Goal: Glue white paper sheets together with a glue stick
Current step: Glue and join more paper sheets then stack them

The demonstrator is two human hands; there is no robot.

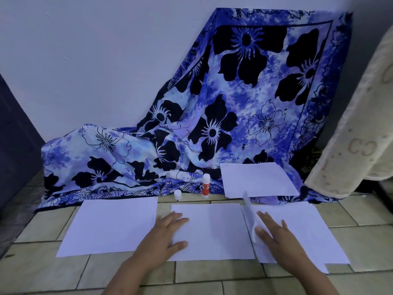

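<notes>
Three white paper sheets lie side by side on the tiled floor: a left sheet [110, 226], a middle sheet [212, 231] and a right sheet [302, 228]. My left hand [163, 233] lies flat with spread fingers on the middle sheet's left edge. My right hand [276, 237] rests on the right sheet, and its thumb and forefinger hold that sheet's left edge, which curls upward. A red-and-white glue stick [205, 186] stands upright and uncapped behind the middle sheet. Its white cap [177, 195] stands to its left.
A stack of white sheets [257, 179] lies on a blue flowered cloth [212, 116] draped against the wall behind. A cream blanket [357, 133] hangs at the right. A dark panel [14, 145] stands at the left.
</notes>
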